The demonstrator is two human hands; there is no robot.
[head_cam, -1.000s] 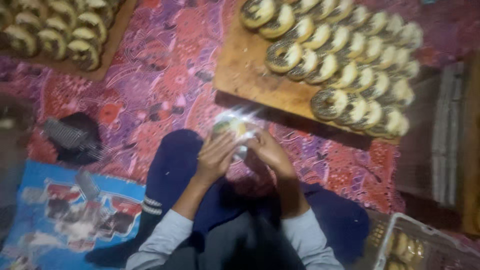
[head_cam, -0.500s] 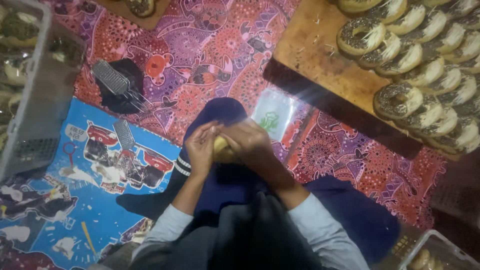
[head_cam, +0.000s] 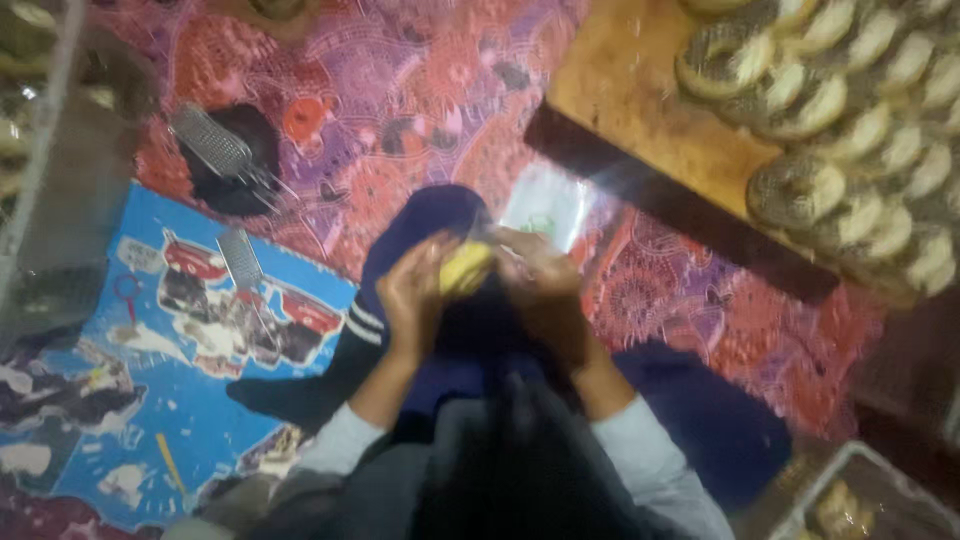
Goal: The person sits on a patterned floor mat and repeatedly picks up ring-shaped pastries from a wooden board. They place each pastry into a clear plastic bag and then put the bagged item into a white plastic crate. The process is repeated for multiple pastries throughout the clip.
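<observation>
— Two hands on one item, entered first: left hand (head_cam: 415, 295) and right hand (head_cam: 540, 290), both closed around a small yellow pastry (head_cam: 465, 268) held between them above the lap, over a dark blue knee (head_cam: 430, 215).

— Grip state?

— Fingers of both hands curl onto the pastry from either side. The picture is blurred, so how hard they press cannot be told.

— Handling note for the pastry?

— Judged light and soft, likely to dent or crumble under a pinch. Best taken by the outer edge with flat fingertips, supported underneath.

— Anything touching it besides the hands?

— A clear plastic bag (head_cam: 545, 205) lies just beyond the fingers on the patterned red cloth (head_cam: 400, 90); whether the pastry touches it cannot be told.

— Remaining stock?

— One wooden board (head_cam: 630, 100), upper right, carrying rows of ring-shaped pastries (head_cam: 800, 190) leaning on one another. One metal grater (head_cam: 210, 145) on a dark object, well left of the hands. One blue printed mat (head_cam: 130, 400) at lower left, with a second grater-like tool (head_cam: 240, 262) lying on it. One wire basket (head_cam: 40, 150) at the far left edge, one pale crate (head_cam: 860, 500) at lower right, contents too blurred to list.
</observation>
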